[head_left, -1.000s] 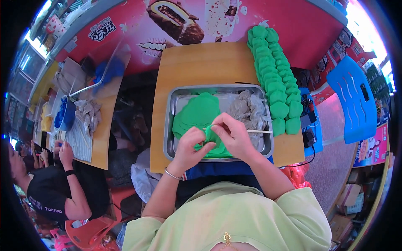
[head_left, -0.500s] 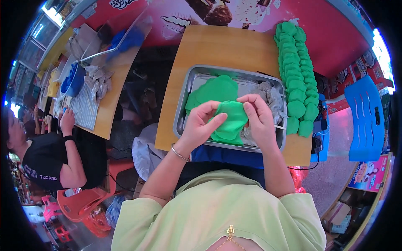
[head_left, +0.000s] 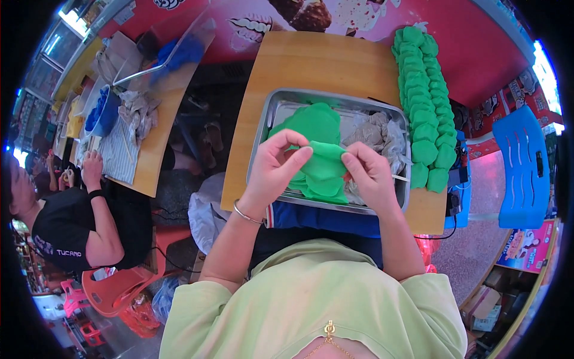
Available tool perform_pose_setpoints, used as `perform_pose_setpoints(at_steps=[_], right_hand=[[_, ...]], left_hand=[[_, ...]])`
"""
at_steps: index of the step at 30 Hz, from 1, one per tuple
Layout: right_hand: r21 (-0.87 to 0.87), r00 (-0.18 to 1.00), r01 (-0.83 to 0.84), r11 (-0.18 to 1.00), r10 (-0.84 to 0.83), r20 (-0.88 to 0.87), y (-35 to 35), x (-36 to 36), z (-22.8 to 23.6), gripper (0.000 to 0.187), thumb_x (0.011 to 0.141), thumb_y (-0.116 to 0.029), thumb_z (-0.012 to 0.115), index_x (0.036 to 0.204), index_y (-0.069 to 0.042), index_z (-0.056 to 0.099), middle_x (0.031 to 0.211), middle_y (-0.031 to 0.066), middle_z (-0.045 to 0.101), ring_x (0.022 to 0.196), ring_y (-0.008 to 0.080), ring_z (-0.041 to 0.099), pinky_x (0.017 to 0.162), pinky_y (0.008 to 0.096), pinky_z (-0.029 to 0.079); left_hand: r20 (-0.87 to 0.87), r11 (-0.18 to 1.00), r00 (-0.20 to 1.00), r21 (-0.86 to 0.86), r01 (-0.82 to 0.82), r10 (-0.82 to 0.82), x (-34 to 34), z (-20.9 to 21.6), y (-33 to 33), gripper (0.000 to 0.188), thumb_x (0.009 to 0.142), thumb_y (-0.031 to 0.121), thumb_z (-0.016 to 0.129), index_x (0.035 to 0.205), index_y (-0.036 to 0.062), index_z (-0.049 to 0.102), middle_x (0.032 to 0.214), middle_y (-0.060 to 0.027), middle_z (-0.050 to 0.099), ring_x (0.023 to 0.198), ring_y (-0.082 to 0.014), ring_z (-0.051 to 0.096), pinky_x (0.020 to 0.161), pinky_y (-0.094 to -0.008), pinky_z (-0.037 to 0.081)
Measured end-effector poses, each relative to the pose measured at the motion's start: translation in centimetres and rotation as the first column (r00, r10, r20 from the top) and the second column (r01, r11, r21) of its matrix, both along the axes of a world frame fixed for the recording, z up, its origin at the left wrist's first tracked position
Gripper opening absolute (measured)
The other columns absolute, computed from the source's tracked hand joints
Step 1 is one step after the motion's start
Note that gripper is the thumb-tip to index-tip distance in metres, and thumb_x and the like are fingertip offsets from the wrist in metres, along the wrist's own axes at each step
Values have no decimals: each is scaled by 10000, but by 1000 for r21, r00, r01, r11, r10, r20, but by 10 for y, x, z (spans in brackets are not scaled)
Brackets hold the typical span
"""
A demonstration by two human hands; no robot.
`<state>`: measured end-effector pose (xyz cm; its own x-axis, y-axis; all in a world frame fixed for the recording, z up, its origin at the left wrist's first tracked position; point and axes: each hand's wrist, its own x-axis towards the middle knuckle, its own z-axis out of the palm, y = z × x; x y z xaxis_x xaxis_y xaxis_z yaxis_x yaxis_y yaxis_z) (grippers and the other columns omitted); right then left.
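A thin green fabric piece (head_left: pixel 326 160) is stretched between my hands above a metal tray. My left hand (head_left: pixel 276 167) pinches its upper left corner between thumb and fingertips. At the opposite corner, my right hand (head_left: pixel 369 175) grips it the same way. More flat green pieces (head_left: pixel 314 122) lie stacked in the left half of the metal tray (head_left: pixel 258 140), partly behind my left hand. Crumpled greyish-white material (head_left: pixel 388 134) fills the tray's right side, with a thin white stick (head_left: pixel 402 178) poking out at the rim.
Two long rows of gathered green pieces (head_left: pixel 421 102) line the right edge of the wooden table (head_left: pixel 323 60). A blue plastic chair (head_left: pixel 521 167) stands at right. To the left, a person in black (head_left: pixel 78 230) sits at another table with a blue tub (head_left: pixel 103 113).
My hands have drawn slightly apart, and the green piece, bunched before, is now pulled taut with its top edge straighter. The person at left has shifted a hand.
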<state>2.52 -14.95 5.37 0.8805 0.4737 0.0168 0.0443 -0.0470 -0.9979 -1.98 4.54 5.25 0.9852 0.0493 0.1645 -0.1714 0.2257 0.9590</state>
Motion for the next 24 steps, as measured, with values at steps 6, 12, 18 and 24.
perform_pose_setpoints(at_steps=[6,12,18,24], right_hand=[[55,985,44,998,-52,163,11,-5,-1,95,887,-96,568,922,-8,576,737,12,577,656,77,534,601,229,442],[5,983,-140,990,138,122,5,2,4,192,841,-52,617,1018,-13,554,852,18,592,745,61,543,643,228,453],[142,996,-39,989,27,84,9,2,-12,183,817,-40,645,944,-17,515,825,20,573,730,58,542,638,228,456],[-353,910,168,921,-7,415,-22,22,-12,273,732,-108,716,947,-55,555,868,82,597,783,207,583,718,315,478]], left_hand=[[18,993,993,-24,115,-115,0,-4,3,96,876,69,604,934,13,551,861,11,526,816,-44,482,718,-176,390],[151,972,974,187,142,-171,6,-5,2,233,848,44,622,1060,20,528,936,-5,543,887,-83,513,798,-212,418],[-97,966,989,-241,89,-115,-5,-22,-16,285,829,35,652,1081,33,519,1020,-30,575,967,-88,542,807,-240,467],[-164,920,985,-376,-107,48,-7,-18,-8,164,845,57,646,997,35,589,917,-12,631,837,-74,586,758,-237,485]])
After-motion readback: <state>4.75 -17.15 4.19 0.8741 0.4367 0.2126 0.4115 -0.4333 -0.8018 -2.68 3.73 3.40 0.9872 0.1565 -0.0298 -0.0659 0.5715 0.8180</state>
